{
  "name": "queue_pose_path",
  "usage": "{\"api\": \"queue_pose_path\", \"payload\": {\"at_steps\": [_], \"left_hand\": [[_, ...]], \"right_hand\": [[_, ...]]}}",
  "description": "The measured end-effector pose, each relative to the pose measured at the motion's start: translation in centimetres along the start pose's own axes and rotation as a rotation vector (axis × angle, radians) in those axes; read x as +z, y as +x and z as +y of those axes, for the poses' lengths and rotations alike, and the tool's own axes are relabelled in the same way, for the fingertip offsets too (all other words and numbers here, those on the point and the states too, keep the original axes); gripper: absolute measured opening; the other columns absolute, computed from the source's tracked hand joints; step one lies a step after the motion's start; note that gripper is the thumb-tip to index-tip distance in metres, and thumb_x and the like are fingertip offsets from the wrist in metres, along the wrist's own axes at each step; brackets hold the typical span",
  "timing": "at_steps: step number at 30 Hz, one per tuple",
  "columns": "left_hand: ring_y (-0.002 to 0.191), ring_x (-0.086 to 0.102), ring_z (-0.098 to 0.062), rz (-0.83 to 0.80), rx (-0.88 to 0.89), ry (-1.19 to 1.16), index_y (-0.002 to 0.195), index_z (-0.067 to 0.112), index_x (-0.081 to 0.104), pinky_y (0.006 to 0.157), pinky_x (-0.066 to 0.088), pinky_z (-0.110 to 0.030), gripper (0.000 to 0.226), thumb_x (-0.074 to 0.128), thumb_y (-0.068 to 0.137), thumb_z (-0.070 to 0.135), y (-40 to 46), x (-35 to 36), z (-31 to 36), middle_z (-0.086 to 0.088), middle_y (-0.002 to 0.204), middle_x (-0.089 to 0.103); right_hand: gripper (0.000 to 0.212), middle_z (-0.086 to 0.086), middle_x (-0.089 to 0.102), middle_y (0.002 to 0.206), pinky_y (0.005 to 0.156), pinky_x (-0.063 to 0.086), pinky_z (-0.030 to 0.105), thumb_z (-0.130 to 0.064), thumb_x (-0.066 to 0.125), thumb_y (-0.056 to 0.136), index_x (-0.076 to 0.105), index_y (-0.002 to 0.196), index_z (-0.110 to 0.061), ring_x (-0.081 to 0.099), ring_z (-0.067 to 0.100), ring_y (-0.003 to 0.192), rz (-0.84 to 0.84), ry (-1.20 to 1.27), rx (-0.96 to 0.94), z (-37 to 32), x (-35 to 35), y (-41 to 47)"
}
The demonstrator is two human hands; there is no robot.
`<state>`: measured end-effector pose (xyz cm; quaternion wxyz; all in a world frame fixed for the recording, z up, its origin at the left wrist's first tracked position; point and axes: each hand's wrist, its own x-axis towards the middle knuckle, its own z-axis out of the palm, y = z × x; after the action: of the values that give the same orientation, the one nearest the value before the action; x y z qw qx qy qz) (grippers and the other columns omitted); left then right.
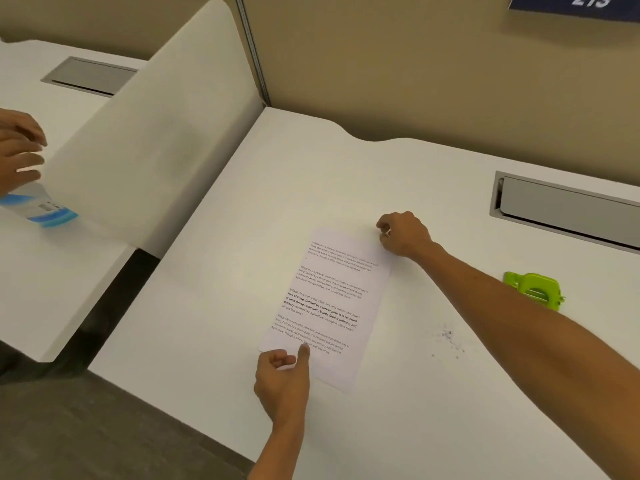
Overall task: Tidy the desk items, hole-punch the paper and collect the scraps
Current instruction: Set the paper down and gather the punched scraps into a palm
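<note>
A printed sheet of paper [332, 299] lies flat in the middle of the white desk [242, 216]. My left hand [282, 382] pinches its near left corner, thumb on top and fingers curled. My right hand [403, 233] has curled fingers at the sheet's far right corner and pinches its edge. A green hole punch [533, 289] sits on the desk to the right, beyond my right forearm, and neither hand touches it. Small dark specks [450, 339] lie on the desk under my right forearm.
A grey cable slot [568, 209] is set into the desk at the far right. A frosted divider panel [145, 133] separates this desk from the left one, where another person's hands [20, 150] hold a blue-and-white packet [45, 209]. The floor shows at the lower left.
</note>
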<state>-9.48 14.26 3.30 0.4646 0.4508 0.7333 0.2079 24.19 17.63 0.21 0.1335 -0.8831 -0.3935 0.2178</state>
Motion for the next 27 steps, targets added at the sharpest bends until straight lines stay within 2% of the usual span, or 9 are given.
{"api": "queue_pose_path", "payload": {"at_steps": [4,10,14,17,19,21,23,25,27], "left_hand": [[0.075,0.066,-0.017,-0.103,0.303,0.086,0.086,0.016,0.057,0.058,0.046,-0.019,0.027,0.081,0.078,0.025,-0.1,1.9,2.1,0.001,0.084,0.066],[0.077,0.062,-0.011,-0.262,0.638,0.202,0.083,0.016,0.057,0.064,0.044,-0.017,0.025,0.081,0.076,0.02,-0.4,5.2,3.3,0.005,0.079,0.063],[0.081,0.06,-0.008,-0.45,0.833,0.293,0.087,0.019,0.057,0.065,0.042,-0.014,0.025,0.079,0.076,0.02,-2.3,8.3,3.1,0.008,0.084,0.061],[0.092,0.061,-0.006,-0.622,0.875,0.302,0.098,0.019,0.059,0.072,0.049,-0.021,0.029,0.078,0.077,0.022,-3.7,11.1,3.1,0.01,0.097,0.063],[0.109,0.059,-0.009,-0.719,0.857,0.313,0.117,0.016,0.059,0.09,0.052,-0.03,0.041,0.076,0.08,0.022,-4.1,12.9,3.3,0.006,0.116,0.063],[0.132,0.046,-0.014,-0.819,0.885,0.421,0.138,0.015,0.046,0.111,0.038,-0.03,0.059,0.071,0.086,0.027,-4.2,14.7,3.7,0.001,0.142,0.051],[0.147,0.023,-0.016,-0.907,0.96,0.587,0.152,0.012,0.025,0.116,0.018,-0.024,0.071,0.061,0.093,0.032,-4.2,16.4,4.2,-0.002,0.159,0.028],[0.152,0.004,-0.02,-0.93,1.058,0.718,0.155,0.007,0.01,0.119,0.007,-0.027,0.073,0.05,0.099,0.034,-3.7,18.2,4.5,-0.007,0.165,0.008],[0.152,-0.006,-0.024,-0.904,1.129,0.835,0.154,0.003,0.002,0.124,0.001,-0.035,0.072,0.042,0.102,0.034,-3.1,19.9,4.8,-0.014,0.165,-0.003]], "right_hand": [[0.037,0.004,0.068,0.116,0.086,0.053,0.037,-0.008,0.053,0.084,0.065,0.118,-0.017,0.063,0.028,0.104,0.106,0.065,0.113,5.6,-1.2,-3.4],[0.04,0.011,0.068,0.117,0.088,0.052,0.041,-0.004,0.054,0.083,0.064,0.121,-0.013,0.06,0.033,0.109,0.193,0.05,0.149,11.5,-2.7,-8.0],[0.043,0.011,0.065,0.123,0.092,0.05,0.04,0.001,0.05,0.085,0.063,0.124,-0.013,0.058,0.031,0.114,0.193,0.039,0.152,13.6,-3.2,-9.8],[0.048,0.008,0.058,0.134,0.101,0.045,0.04,0.001,0.046,0.088,0.057,0.132,-0.016,0.051,0.029,0.123,0.1,-0.033,0.162,14.5,-3.1,-10.5],[0.054,0.006,0.05,0.143,0.106,0.04,0.038,0.0,0.046,0.088,0.049,0.139,-0.017,0.045,0.027,0.131,0.005,-0.115,0.142,14.2,-3.0,-10.8],[0.058,0.005,0.043,0.15,0.109,0.037,0.038,-0.003,0.046,0.089,0.04,0.145,-0.016,0.04,0.026,0.136,-0.049,-0.16,0.097,13.3,-2.6,-11.2],[0.057,0.007,0.032,0.156,0.113,0.032,0.042,-0.009,0.043,0.093,0.031,0.149,-0.011,0.031,0.026,0.142,-0.088,-0.213,0.015,12.6,-1.7,-11.7],[0.058,0.012,0.018,0.161,0.117,0.022,0.046,-0.02,0.038,0.098,0.02,0.151,-0.006,0.017,0.025,0.148,-0.123,-0.32,-0.059,12.6,-0.4,-12.3],[0.061,0.013,0.007,0.163,0.117,0.017,0.05,-0.033,0.031,0.101,0.013,0.152,-0.004,0.007,0.026,0.15,-0.139,-0.383,-0.061,13.2,0.9,-13.0]]}}
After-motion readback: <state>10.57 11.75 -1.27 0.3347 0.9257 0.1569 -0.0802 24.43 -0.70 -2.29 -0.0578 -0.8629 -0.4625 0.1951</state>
